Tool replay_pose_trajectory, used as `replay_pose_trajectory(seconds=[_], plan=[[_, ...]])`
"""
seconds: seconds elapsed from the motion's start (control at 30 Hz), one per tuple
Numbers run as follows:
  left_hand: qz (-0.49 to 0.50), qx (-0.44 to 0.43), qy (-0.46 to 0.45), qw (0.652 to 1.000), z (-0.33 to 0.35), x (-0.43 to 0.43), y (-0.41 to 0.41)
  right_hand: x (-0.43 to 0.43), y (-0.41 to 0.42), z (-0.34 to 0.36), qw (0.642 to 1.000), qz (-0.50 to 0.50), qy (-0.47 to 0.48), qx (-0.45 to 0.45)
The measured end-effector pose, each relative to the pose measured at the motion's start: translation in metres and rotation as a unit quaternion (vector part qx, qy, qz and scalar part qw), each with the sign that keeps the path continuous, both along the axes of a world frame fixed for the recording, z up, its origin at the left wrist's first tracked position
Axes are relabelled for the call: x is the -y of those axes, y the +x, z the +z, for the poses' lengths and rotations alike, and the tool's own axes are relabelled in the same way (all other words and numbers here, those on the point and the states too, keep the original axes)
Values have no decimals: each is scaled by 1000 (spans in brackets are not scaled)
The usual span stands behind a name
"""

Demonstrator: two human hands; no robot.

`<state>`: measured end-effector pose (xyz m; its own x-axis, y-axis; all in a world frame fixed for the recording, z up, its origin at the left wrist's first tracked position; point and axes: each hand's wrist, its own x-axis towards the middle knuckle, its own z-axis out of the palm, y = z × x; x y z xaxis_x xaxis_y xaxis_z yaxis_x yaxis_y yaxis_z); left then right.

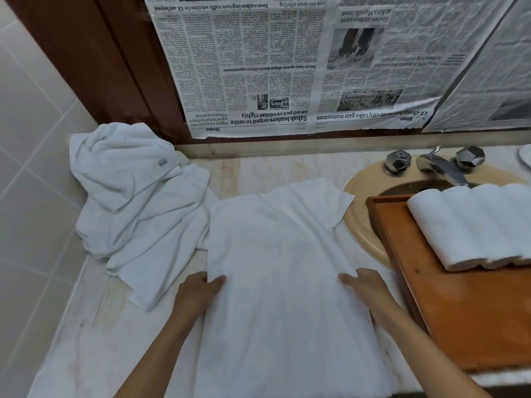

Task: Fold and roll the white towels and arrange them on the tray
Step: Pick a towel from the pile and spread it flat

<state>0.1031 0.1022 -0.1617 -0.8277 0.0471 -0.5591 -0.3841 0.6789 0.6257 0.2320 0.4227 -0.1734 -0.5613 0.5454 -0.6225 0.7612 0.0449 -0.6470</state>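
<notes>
— Grip of the left hand (198,291): how is it set?
— The left edge of the flat towel (287,282) is pinched, with the thumb laid on top and the fingers hidden beneath the cloth.
— And the right hand (366,288)?
— The right edge is held the same way, thumb on top. The flat towel is spread on the worktop (94,326), near the centre, and its far right corner is draped over the rim of the sink (359,222).
— What is found further out?
— Rolled towels (471,225) are laid side by side at the far end of the tray (459,311), which is set across the sink on the right. A heap of towels (135,202) is piled at the far left. A tap (442,168) is seen beyond the tray, and newspaper (273,67) is stuck up behind.
</notes>
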Motion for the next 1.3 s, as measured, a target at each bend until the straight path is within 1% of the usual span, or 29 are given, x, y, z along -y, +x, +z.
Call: replay_pose_trajectory(seconds=[0.13,0.2,0.27,0.3,0.37,0.4,0.43,0.5,0.6,0.7,0.8,0.87,0.93,1.03,1.1,1.17,1.3], plan=[[57,-27,88,994,12,-2,-8,2,-6,21,994,-47,-51,-89],[47,-16,117,992,22,9,-5,0,6,38,991,-38,-54,-117],[37,21,127,991,28,23,1,-8,20,41,995,-11,-42,-86],[31,49,124,991,28,29,5,-12,26,38,998,12,-39,-49],[-6,113,90,989,21,38,11,-17,33,33,996,61,-56,44],[-29,132,65,989,18,40,12,-18,34,32,992,75,-65,80],[-45,136,42,989,14,40,12,-18,33,29,990,76,-75,93],[-39,117,24,992,5,34,8,-15,22,28,992,54,-86,79],[6,59,54,997,2,15,-3,-7,-2,28,997,11,-73,24],[41,27,87,995,5,-2,-14,-2,-22,27,996,-14,-81,-34],[29,-10,102,994,14,7,-25,-8,-22,34,992,-41,-92,-82],[7,9,126,992,23,23,-25,-19,-8,37,993,-36,-85,-75],[-16,56,130,990,25,40,-19,-29,9,37,996,9,-85,-23],[-62,139,84,985,16,52,-4,-33,23,27,987,85,-82,104],[-71,159,55,983,9,46,2,-34,20,20,985,80,-71,132],[-36,134,56,989,3,35,0,-29,8,21,989,41,-73,118],[45,53,62,996,0,4,-19,-22,-27,27,997,-36,-60,26]])
